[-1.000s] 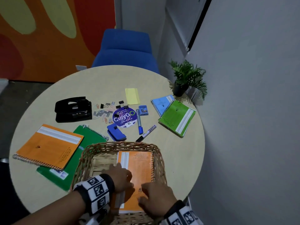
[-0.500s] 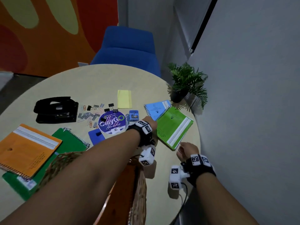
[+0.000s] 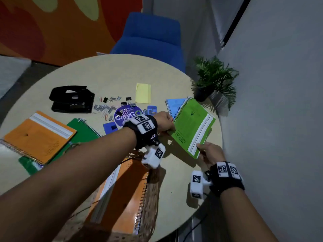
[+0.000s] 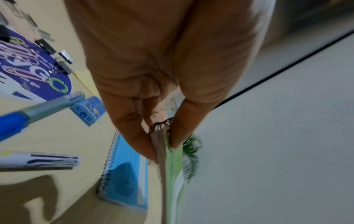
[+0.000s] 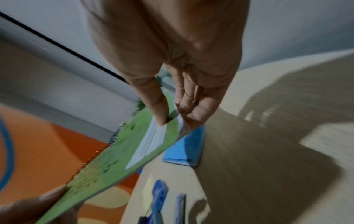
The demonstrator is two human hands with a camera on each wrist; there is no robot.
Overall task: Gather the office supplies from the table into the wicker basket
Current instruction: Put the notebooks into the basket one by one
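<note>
A light green spiral notebook [image 3: 192,124] is tilted up off the round table at the right. My left hand [image 3: 165,122] pinches its spiral edge [image 4: 162,136] between thumb and fingers. My right hand [image 3: 208,152] pinches the near corner with the white stripe [image 5: 162,136]. Under the green one lies a blue spiral notebook [image 3: 175,105] [image 4: 124,174] flat on the table. The wicker basket [image 3: 152,198] sits at the near edge beneath my left forearm, with an orange notebook [image 3: 125,193] inside.
On the table [image 3: 104,75] lie a black hole punch [image 3: 71,99], a large orange notebook [image 3: 38,135] on a dark green one [image 3: 82,130], clips, a purple disc [image 3: 124,114], markers [image 4: 38,109], a yellow pad [image 3: 143,93]. A potted plant [image 3: 213,81] and grey wall stand right.
Both hands left the basket and reached to the right. They now hold the green notebook, whose near side has lifted off the table.
</note>
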